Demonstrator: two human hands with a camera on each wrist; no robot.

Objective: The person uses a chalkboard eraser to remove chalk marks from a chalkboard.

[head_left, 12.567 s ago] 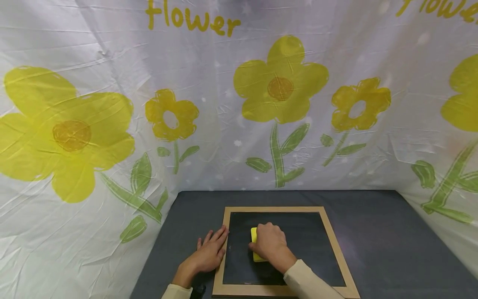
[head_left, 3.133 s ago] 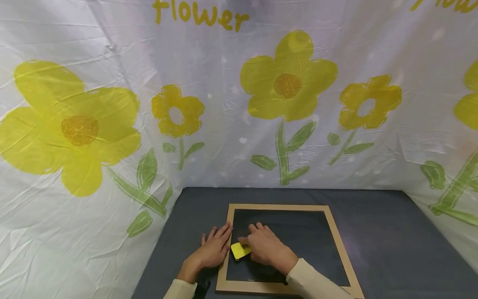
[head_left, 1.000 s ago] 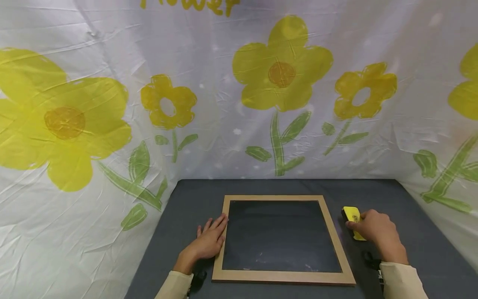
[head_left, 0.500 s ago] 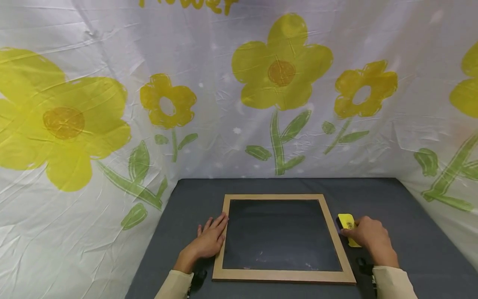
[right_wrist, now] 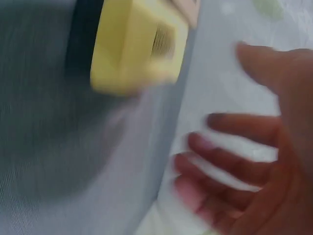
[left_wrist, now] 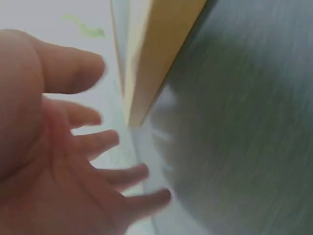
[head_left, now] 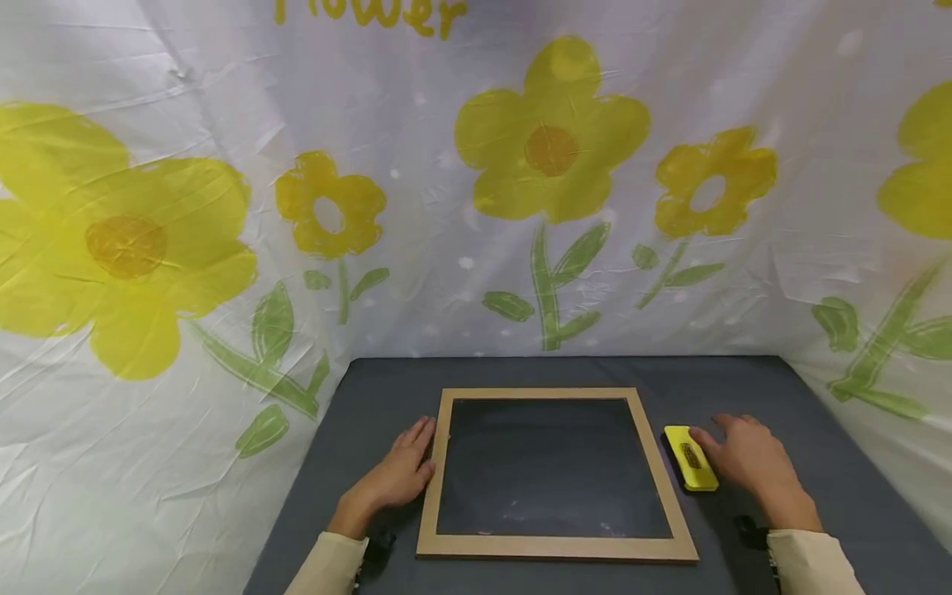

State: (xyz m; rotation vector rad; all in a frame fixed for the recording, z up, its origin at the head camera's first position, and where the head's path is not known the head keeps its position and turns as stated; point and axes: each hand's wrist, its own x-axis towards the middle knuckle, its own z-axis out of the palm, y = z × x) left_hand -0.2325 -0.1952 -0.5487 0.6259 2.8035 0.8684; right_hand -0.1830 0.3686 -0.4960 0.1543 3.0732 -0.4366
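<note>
A small blackboard [head_left: 554,463] in a light wood frame lies flat on the dark table, with faint chalk smudges near its lower edge. To its right rests a yellow board eraser [head_left: 692,459] with a dark underside, tilted slightly. My right hand [head_left: 754,463] is just right of the eraser, fingers spread and holding nothing; the right wrist view shows a gap between hand and eraser [right_wrist: 132,49]. My left hand [head_left: 394,475] is beside the frame's left edge with loosely extended fingers, and the left wrist view shows it apart from the wooden frame [left_wrist: 156,54].
The dark grey table [head_left: 402,376] surrounds the board. Behind and at both sides hangs a white curtain [head_left: 424,314] printed with yellow flowers. Dark wrist straps show below both cream sleeves [head_left: 327,566].
The eraser went from wiping the board to the table at its right, and my right hand has let go of it. My left hand has come off the frame, moving slightly left.
</note>
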